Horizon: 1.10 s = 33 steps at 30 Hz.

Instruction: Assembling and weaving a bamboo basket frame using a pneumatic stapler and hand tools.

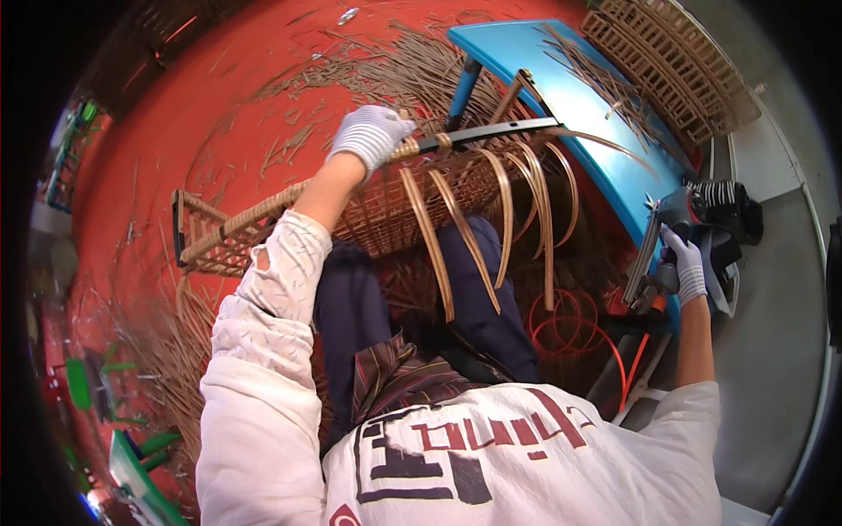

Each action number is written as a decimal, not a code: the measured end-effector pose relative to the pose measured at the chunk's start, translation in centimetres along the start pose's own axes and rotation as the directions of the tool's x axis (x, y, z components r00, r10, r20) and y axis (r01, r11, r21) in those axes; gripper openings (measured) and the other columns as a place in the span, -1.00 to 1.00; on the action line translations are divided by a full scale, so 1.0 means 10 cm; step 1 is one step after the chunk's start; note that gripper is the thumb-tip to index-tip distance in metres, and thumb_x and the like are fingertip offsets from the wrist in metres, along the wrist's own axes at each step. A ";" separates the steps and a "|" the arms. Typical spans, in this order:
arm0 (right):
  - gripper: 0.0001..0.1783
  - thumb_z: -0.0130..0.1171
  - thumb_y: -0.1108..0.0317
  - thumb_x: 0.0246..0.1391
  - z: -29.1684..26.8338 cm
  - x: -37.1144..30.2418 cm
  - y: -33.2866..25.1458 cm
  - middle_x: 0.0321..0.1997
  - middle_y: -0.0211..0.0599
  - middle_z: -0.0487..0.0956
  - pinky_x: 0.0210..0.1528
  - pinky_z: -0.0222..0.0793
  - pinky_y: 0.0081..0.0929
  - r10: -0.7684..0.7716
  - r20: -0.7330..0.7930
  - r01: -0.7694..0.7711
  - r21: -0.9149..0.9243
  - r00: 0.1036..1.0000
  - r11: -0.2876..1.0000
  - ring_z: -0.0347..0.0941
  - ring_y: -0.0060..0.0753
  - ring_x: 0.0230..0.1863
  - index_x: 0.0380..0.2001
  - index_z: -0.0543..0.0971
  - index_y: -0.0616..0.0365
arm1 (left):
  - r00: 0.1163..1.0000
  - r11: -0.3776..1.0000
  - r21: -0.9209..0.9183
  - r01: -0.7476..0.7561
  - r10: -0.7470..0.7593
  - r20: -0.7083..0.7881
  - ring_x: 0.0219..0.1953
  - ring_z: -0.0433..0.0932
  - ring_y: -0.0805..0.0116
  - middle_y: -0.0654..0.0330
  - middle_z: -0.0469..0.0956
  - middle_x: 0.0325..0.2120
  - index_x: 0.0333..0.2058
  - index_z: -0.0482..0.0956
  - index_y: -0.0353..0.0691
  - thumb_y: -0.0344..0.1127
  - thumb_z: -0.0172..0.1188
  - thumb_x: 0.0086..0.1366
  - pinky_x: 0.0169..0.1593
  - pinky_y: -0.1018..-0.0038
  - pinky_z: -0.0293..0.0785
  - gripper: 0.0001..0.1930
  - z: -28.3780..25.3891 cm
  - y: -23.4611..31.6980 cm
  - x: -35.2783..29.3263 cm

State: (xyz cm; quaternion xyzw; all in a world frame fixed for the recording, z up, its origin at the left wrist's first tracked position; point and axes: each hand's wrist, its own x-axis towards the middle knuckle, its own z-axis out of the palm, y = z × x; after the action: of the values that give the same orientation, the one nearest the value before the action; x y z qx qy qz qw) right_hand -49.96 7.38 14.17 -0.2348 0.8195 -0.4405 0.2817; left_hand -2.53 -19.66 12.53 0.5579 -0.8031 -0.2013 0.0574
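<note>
A long woven wicker basket (377,210) lies across my lap, its rim partly wrapped with tan strips. My left hand (371,138), in a white striped glove, is closed around this rim near the middle. Along the rim to its right runs a flat black metal bar (500,131). Several loose curved strips (507,210) hang from that end of the basket over my knee. On the far right, my right hand (686,263), gloved too, is wrapped around the handle of a dark staple gun (645,254) beside the blue table. Its fingers are partly hidden.
The blue table (517,44) carries cut strips (596,74); a wicker piece (671,66) stands beyond it. A red coiled hose (574,329) hangs below right. Scattered cane pieces (403,70) cover the red floor (219,96). Green objects (132,465) sit at lower left.
</note>
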 end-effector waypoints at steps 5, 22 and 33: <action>-0.66 0.33 0.12 0.05 -0.25 -0.06 0.45 -0.59 -0.39 0.46 -0.57 0.37 -0.52 0.015 -0.069 -0.013 0.037 0.997 0.999 0.40 -0.52 -0.65 -0.35 0.56 0.21 | 0.989 0.981 -0.191 -0.014 -0.015 -0.150 -0.51 0.51 0.28 0.09 0.56 -0.59 -0.43 0.68 -0.22 0.03 0.20 0.20 -0.30 0.35 0.44 -0.62 0.12 -0.16 0.02; -0.60 0.29 0.14 0.06 -0.45 -0.02 1.11 -0.38 -0.44 0.57 -0.34 0.35 -0.57 -0.086 -0.175 0.071 -0.093 0.981 0.993 0.40 -0.63 -0.43 -0.16 0.62 0.24 | 0.981 0.945 -0.310 -0.109 0.052 -0.187 -0.52 0.47 0.24 0.09 0.54 -0.57 -0.44 0.64 -0.17 0.10 0.16 0.23 -0.31 0.35 0.41 -0.59 0.01 0.04 -0.10; -0.65 0.40 0.15 -0.07 -0.50 -0.15 1.24 -0.62 -0.35 0.51 -0.61 0.48 -0.44 0.106 -0.155 -0.046 0.351 0.982 0.935 0.48 -0.44 -0.66 -0.48 0.53 0.20 | 0.970 0.883 -0.419 -0.213 0.138 -0.202 -0.39 0.45 0.58 0.32 0.57 -0.44 -0.23 0.63 -0.23 -0.24 0.23 0.29 -0.29 0.58 0.40 -0.81 0.11 -0.27 -0.19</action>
State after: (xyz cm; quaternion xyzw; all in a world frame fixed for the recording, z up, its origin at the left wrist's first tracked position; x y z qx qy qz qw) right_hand -53.92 17.47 6.21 -0.1111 0.7589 -0.5848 0.2640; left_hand 0.15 -18.38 10.71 0.4703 -0.7769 -0.3233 0.2661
